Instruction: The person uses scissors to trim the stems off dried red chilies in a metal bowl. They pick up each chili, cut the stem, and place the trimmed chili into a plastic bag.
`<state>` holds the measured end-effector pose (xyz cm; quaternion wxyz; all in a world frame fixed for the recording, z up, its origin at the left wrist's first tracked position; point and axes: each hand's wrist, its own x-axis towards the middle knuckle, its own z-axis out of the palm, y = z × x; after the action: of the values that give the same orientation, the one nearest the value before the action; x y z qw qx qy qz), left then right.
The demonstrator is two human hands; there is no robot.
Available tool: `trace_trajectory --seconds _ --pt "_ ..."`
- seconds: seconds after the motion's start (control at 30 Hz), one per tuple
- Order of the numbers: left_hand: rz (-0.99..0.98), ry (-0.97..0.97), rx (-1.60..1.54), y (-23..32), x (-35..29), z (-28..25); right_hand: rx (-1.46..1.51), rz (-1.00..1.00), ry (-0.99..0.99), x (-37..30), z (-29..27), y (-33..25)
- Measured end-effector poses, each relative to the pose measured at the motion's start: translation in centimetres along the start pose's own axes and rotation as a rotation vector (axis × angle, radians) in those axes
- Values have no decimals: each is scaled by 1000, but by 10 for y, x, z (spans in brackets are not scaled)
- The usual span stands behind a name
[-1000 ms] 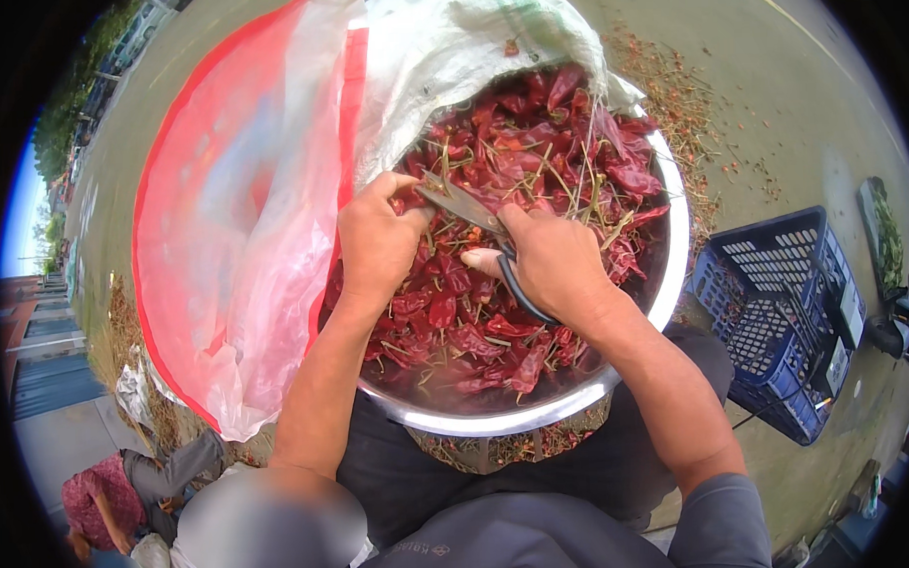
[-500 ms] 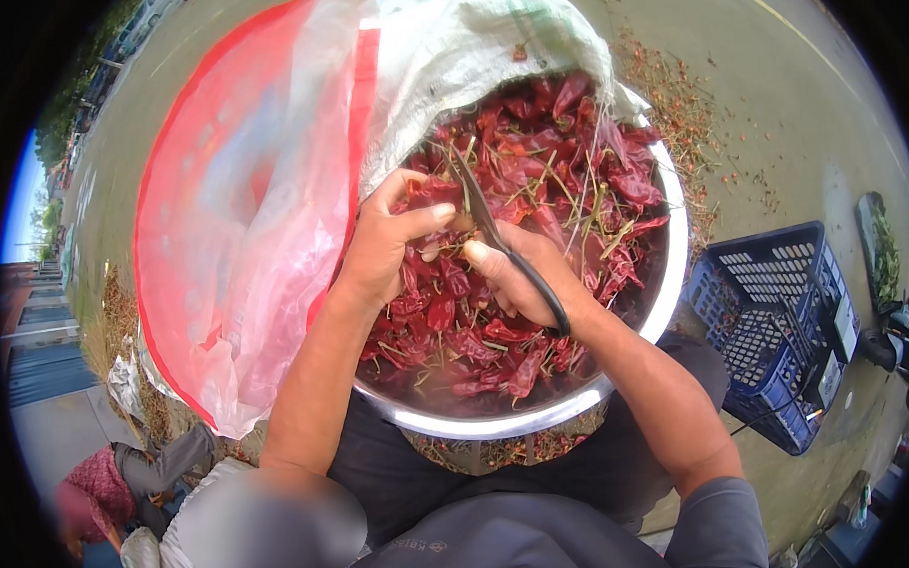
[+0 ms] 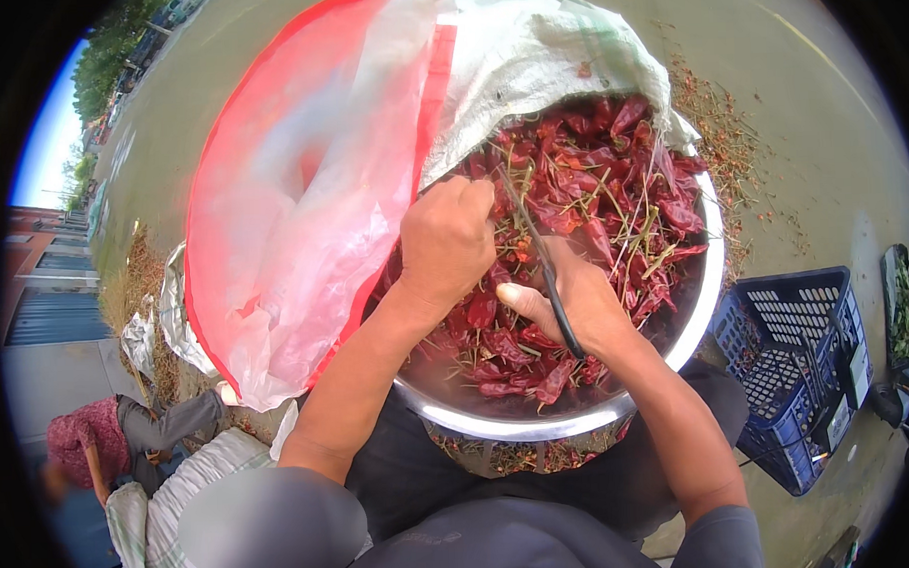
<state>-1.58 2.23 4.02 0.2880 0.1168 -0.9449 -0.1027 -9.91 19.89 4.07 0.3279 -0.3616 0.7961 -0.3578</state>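
Observation:
A metal basin (image 3: 714,240) full of dried red chili peppers (image 3: 501,337) with pale stems sits between my knees. My right hand (image 3: 580,295) grips a pair of black-handled scissors (image 3: 554,299); the blades point up and away over the peppers. My left hand (image 3: 450,239) is closed, knuckles up, above the left part of the heap, close to the blade tips. Its fingertips are hidden, so I cannot make out what it holds. Across the far rim lies a white woven sack (image 3: 556,50), and to the left spreads a translucent plastic bag (image 3: 301,199) with a red border.
A blue plastic crate (image 3: 788,290) stands on the ground to the right. Pepper scraps (image 3: 725,134) are scattered beyond the basin. At the lower left, another person (image 3: 84,437) bends near a pale woven sack (image 3: 216,473).
My left hand has turned knuckles up and closed; the pepper seen at its fingers no longer shows. My right hand keeps hold of the scissors. The whole view has shifted, with the basin farther right.

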Motion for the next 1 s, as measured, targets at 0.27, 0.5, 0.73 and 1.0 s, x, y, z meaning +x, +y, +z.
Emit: trace_trajectory --seconds 0.27,0.5,0.73,1.0 --pt "-318 -115 -472 -6 4 -5 304 -137 28 4 -21 7" --pt "-750 -355 -1233 2 10 -15 69 -191 110 0 -22 10" --pt "-731 -354 -1286 2 6 -7 -131 -210 172 -3 -31 6" --pt "-616 -121 -706 -15 1 8 -278 -124 365 -4 -54 16"
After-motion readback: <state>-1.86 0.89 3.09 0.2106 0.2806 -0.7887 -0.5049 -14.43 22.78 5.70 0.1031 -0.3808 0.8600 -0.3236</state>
